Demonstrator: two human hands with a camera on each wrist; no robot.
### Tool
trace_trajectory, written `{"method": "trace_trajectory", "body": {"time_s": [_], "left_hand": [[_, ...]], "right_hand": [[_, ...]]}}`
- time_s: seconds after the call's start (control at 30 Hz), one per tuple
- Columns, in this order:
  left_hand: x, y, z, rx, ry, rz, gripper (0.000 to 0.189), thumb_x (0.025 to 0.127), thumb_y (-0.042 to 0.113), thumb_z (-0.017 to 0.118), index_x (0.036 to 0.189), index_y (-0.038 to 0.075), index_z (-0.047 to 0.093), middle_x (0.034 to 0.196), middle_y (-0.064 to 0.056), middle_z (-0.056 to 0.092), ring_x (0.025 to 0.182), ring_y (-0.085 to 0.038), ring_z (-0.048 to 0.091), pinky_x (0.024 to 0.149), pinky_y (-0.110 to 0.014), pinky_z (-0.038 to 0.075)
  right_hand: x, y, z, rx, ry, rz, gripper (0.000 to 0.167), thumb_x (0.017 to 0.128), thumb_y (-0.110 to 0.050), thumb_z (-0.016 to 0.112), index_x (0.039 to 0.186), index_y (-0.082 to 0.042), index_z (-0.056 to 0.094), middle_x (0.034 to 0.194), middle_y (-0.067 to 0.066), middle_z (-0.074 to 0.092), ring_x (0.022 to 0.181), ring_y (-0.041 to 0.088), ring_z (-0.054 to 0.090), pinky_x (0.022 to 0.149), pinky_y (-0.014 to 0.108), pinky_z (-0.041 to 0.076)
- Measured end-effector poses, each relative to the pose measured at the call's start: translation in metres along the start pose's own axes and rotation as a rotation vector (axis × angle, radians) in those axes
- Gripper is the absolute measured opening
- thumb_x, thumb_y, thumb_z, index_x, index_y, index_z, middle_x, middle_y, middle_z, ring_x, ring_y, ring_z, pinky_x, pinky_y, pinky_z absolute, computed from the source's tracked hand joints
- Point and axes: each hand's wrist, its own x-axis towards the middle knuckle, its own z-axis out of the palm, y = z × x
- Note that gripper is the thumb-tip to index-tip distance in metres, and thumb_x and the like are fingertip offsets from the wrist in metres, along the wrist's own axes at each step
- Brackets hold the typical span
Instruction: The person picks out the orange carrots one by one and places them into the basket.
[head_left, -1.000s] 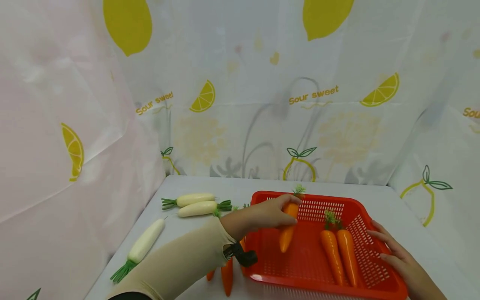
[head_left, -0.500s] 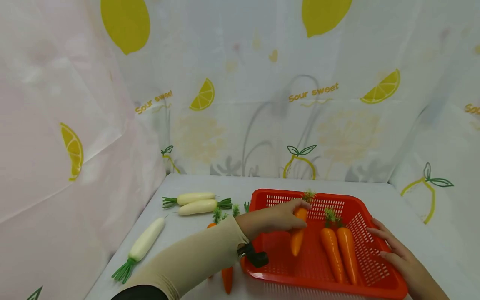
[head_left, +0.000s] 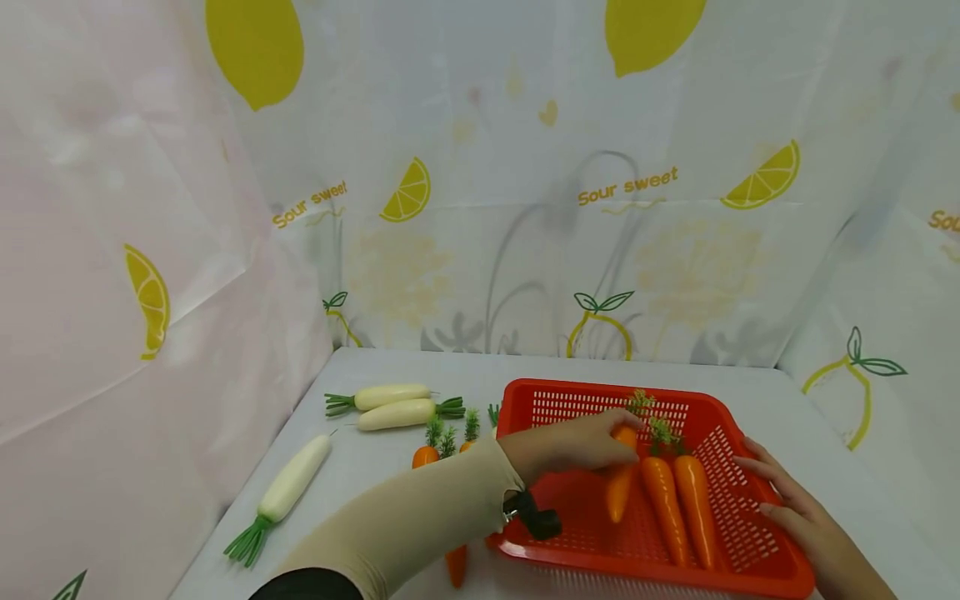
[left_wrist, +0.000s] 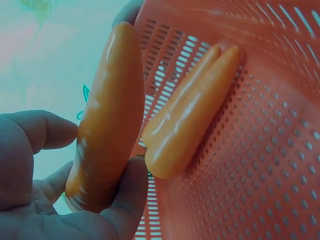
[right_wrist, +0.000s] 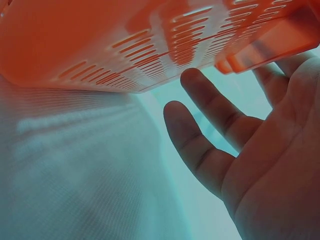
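My left hand (head_left: 592, 443) holds an orange carrot (head_left: 619, 492) over the red basket (head_left: 555, 517). In the left wrist view the thumb and fingers curl around the carrot (left_wrist: 112, 115), with its tapered end upward. Two more carrots (head_left: 693, 508) lie side by side in the basket, just right of the held one, their green tops toward the back. My right hand (head_left: 810, 517) rests at the basket's right rim. The right wrist view shows two loosely extended fingers (right_wrist: 215, 110) under the perforated outer wall (right_wrist: 165, 45), apart from it.
Left of the basket, several carrots (head_left: 425, 456) lie partly behind my left sleeve (head_left: 405, 517). Two white radishes (head_left: 397, 414) lie farther back, and another white radish (head_left: 296, 479) lies near the table's left edge. A printed curtain (head_left: 487, 275) encloses the table.
My left hand has carried the carrot rightward and slightly down, toward the two carrots in the basket. More of the carrots left of the basket show. My right hand stays at the rim.
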Motion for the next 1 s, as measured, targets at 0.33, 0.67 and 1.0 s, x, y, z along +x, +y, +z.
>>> {"method": "trace_trajectory", "body": {"time_s": [0.33, 0.67, 1.0], "left_hand": [[0.014, -0.001, 0.012, 0.050, -0.029, -0.053, 0.036, 0.099, 0.018, 0.066, 0.134, 0.022, 0.060, 0.110, 0.000, 0.058, 0.090, -0.017, 0.059, 0.083, -0.034, 0.054], [0.025, -0.013, 0.022, 0.158, -0.047, -0.104, 0.034, 0.102, 0.014, 0.066, 0.134, 0.022, 0.058, 0.119, -0.001, 0.059, 0.090, -0.015, 0.062, 0.080, -0.032, 0.057], [0.034, -0.019, 0.025, 0.164, -0.080, -0.165, 0.037, 0.101, 0.010, 0.068, 0.134, 0.021, 0.055, 0.117, -0.005, 0.059, 0.085, -0.018, 0.062, 0.073, -0.032, 0.057]], "right_hand": [[0.000, 0.000, 0.000, -0.014, 0.045, 0.047, 0.052, 0.114, -0.014, 0.036, 0.165, -0.019, 0.025, 0.166, -0.034, 0.004, 0.116, -0.016, 0.053, 0.082, 0.052, 0.062], [0.000, 0.005, 0.001, 0.044, -0.002, 0.031, 0.053, 0.114, -0.014, 0.036, 0.165, -0.019, 0.024, 0.164, -0.036, 0.007, 0.120, -0.014, 0.054, 0.085, 0.053, 0.061], [0.000, -0.001, 0.001, -0.010, 0.013, 0.041, 0.054, 0.114, -0.016, 0.036, 0.166, -0.019, 0.022, 0.164, -0.038, 0.006, 0.119, -0.016, 0.053, 0.083, 0.051, 0.062]]}}
